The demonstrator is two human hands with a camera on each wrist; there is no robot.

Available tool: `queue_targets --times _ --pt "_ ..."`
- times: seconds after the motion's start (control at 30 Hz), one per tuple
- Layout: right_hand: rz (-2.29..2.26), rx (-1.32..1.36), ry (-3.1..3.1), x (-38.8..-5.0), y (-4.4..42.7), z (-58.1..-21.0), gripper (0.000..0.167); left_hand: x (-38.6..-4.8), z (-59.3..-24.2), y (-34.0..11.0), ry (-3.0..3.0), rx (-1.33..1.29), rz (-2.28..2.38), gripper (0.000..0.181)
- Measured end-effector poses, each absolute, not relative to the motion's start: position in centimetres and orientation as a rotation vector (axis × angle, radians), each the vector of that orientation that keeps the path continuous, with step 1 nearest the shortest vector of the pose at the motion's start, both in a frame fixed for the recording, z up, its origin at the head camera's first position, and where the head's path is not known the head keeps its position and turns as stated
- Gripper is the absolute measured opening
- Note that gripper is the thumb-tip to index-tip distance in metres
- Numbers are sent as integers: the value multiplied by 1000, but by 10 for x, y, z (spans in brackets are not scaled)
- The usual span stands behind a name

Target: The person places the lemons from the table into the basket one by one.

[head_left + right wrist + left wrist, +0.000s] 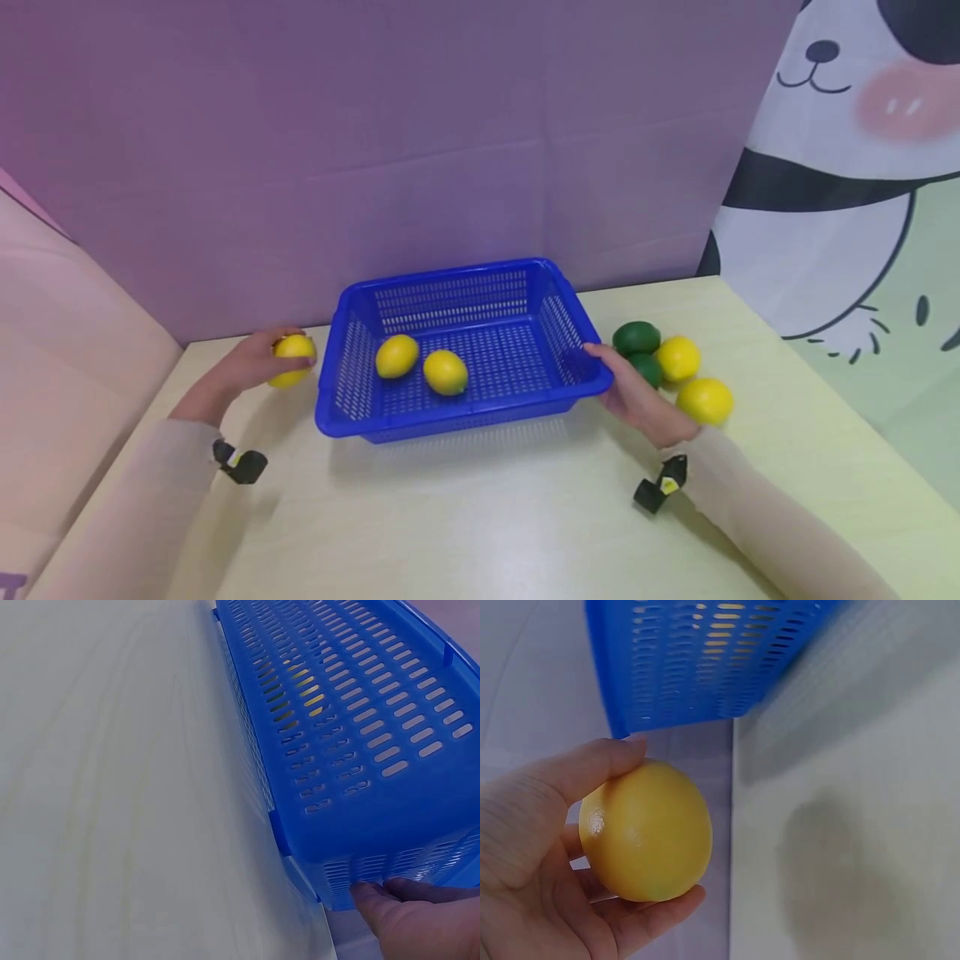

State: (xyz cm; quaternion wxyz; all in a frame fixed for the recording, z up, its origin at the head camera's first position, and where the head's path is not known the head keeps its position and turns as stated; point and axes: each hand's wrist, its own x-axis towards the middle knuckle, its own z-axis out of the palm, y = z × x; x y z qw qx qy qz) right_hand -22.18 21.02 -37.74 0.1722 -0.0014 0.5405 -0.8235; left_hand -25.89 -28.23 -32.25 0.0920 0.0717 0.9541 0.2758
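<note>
A lemon (pixel 649 832) is held in my left hand (pixel 258 362), thumb on one side and fingers on the other, just left of the blue plastic basket (pixel 468 408). My right hand (pixel 633 396) grips that basket by its right end, thumb on the rim; in the right wrist view its fingers (pixel 371 900) touch the slotted outer wall. Two more lemons, one to the left (pixel 397 357) and one nearer the middle (pixel 446 372), lie on the basket floor. The basket casts a shadow on the table; whether its base touches the tabletop I cannot tell.
Right of the basket, behind my right hand, lie two dark green fruits (pixel 637 338) and two yellow fruits (pixel 705 401) on the pale wooden table (pixel 480 517). A purple cloth-like backdrop (pixel 450 150) rises at the table's far edge, with a panda picture (pixel 825 250) to the right.
</note>
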Motion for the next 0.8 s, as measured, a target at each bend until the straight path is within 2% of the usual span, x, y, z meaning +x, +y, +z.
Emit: queue_targets --times 0.13,0.8 --pt "-2344 -9 1525 -222 210 -378 29 -259 -313 -279 2829 238 830 58" --pt "-2311 -44 1561 -223 212 -379 38 -258 -273 -262 2881 251 778 64"
